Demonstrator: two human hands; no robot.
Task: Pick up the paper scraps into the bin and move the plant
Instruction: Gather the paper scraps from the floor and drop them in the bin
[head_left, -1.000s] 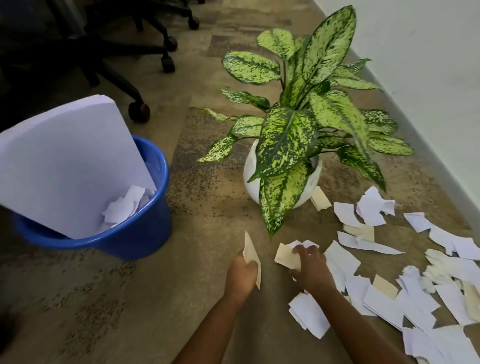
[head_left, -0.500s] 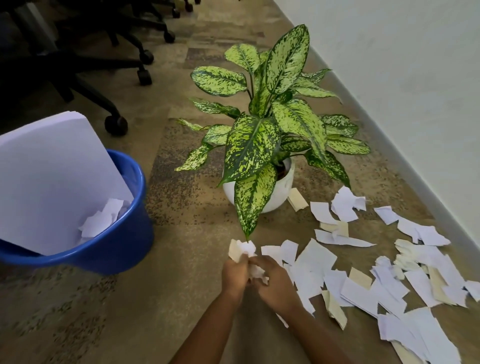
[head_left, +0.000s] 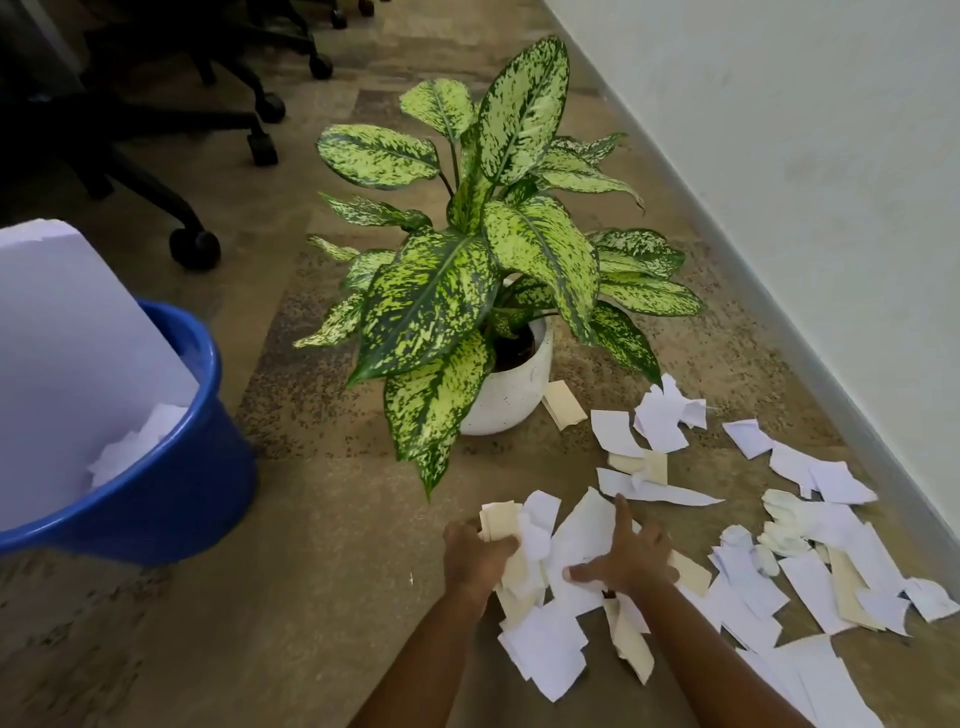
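At far left on the floor (head_left: 322, 597): blue bin (head_left: 171, 499), big white sheet (head_left: 67, 364) leaning inside, scraps beneath it. Centre: plant (head_left: 483, 270) upright in white pot (head_left: 511, 389), one cream scrap touching the pot's right side. Below it, left hand (head_left: 475, 553) closed on a bunch of cream and white paper scraps (head_left: 524, 551). Right hand (head_left: 626, 561) spread wide, flat on the pile. More scraps run right to the wall (head_left: 779, 156).

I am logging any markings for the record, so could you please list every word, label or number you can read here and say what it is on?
None can be read: the paper scraps, the large sheet in the blue bin and the white plant pot all show blank, unmarked surfaces.
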